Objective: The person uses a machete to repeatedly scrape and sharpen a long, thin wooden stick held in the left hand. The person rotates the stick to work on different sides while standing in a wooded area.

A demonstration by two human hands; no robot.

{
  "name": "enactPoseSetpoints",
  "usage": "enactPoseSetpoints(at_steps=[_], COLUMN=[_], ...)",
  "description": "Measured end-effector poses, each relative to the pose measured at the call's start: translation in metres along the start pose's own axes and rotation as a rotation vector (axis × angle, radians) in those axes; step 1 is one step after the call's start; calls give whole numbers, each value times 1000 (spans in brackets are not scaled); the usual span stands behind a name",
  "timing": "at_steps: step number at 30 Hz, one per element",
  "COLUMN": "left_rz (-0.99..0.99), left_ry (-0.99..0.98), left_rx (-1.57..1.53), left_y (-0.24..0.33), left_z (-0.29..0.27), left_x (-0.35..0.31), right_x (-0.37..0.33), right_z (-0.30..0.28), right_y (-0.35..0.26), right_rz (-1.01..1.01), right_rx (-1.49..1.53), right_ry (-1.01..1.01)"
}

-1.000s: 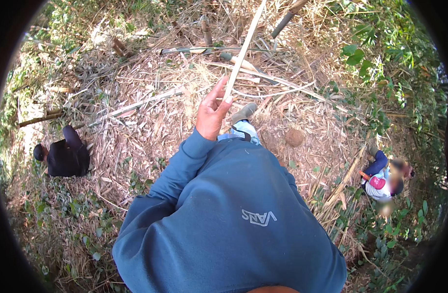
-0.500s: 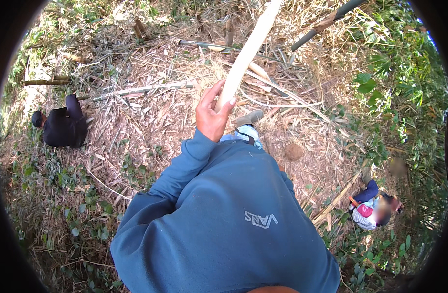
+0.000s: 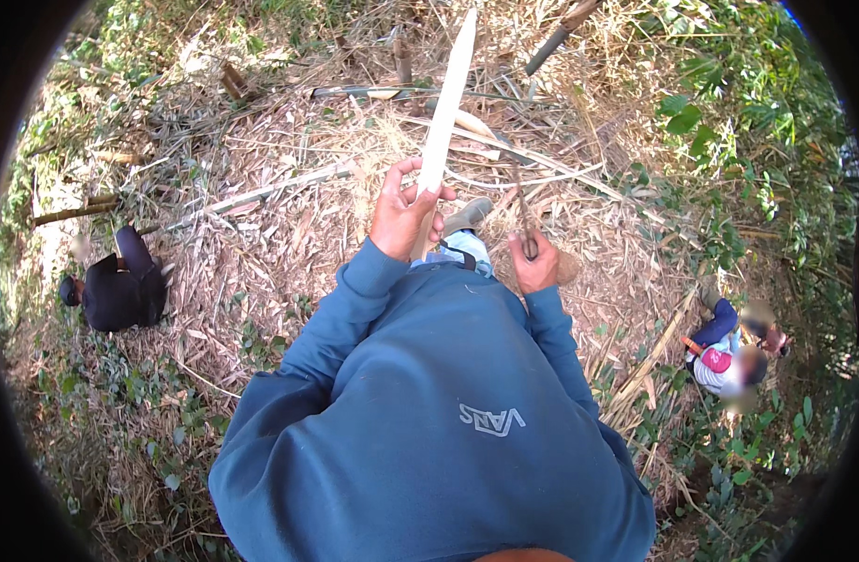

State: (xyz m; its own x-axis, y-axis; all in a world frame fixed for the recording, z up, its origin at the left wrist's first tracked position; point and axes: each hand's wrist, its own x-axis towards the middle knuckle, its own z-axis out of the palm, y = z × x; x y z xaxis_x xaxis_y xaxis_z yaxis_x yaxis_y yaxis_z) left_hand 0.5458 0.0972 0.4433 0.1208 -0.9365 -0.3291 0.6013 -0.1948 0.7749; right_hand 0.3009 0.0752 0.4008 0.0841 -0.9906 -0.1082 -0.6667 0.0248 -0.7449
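My left hand [image 3: 406, 211] is closed around the lower part of a long, pale split bamboo strip [image 3: 445, 117]. The strip stands nearly upright in the picture and narrows to a point at its far end. To its right, my right hand [image 3: 536, 265] grips the dark handle of what looks like a knife [image 3: 523, 211]. Its thin brownish blade points away from me, apart from the strip, and is hard to make out against the litter. Below the hands, part of my shoe [image 3: 468, 214] and light blue trouser leg show.
Dry leaves and bamboo scraps cover the ground. A long bamboo pole [image 3: 261, 192] lies to the left, and a curved strip [image 3: 533, 179] lies ahead. A round brown lump [image 3: 568, 269] sits by my right hand. One person [image 3: 120, 290] crouches at left; another [image 3: 725, 361] is at right.
My right hand has come into view with the knife. The bamboo strip has swung more upright and its pointed tip now shows. My left hand still holds it.
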Motion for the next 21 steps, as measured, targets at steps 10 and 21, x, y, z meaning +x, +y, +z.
enactPoseSetpoints(at_steps=[10,21], left_rz=[-137,-197], left_ry=[12,-49], left_rx=[104,116], left_y=[-8,-11], left_z=[22,22], left_x=[-25,-35], right_x=[38,70], right_z=[-2,-21], right_y=[-54,-52], right_rz=[-399,-346], right_rx=[-172,-242], right_ry=[129,200])
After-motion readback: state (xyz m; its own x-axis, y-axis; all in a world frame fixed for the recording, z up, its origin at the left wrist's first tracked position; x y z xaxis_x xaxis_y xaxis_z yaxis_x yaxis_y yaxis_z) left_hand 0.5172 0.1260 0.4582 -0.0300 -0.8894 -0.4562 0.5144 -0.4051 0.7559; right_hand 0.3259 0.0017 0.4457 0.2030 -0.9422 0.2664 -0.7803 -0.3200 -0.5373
